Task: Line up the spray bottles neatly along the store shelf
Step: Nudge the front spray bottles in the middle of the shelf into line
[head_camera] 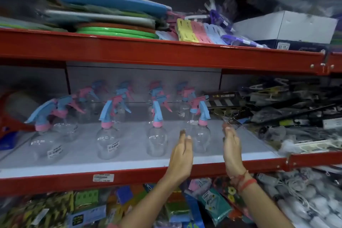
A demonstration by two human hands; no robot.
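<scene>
Several clear spray bottles with pink and blue trigger heads stand in rows on the grey middle shelf (129, 161). The front row runs from a left bottle (46, 146) past two middle bottles (107, 144) (157, 140) to the rightmost bottle (201, 139). More bottles stand behind them. My left hand (182, 155) is flat, fingers straight, just left of the rightmost bottle. My right hand (232, 152) is flat on that bottle's right side. Both palms face it; whether they touch it I cannot tell.
Black packaged goods (288, 109) pile up on the shelf's right part. A red beam (166, 55) of the shelf above hangs close overhead, loaded with flat mats (111, 15) and a white box (285, 26). Packaged items (92, 209) fill the lower shelf.
</scene>
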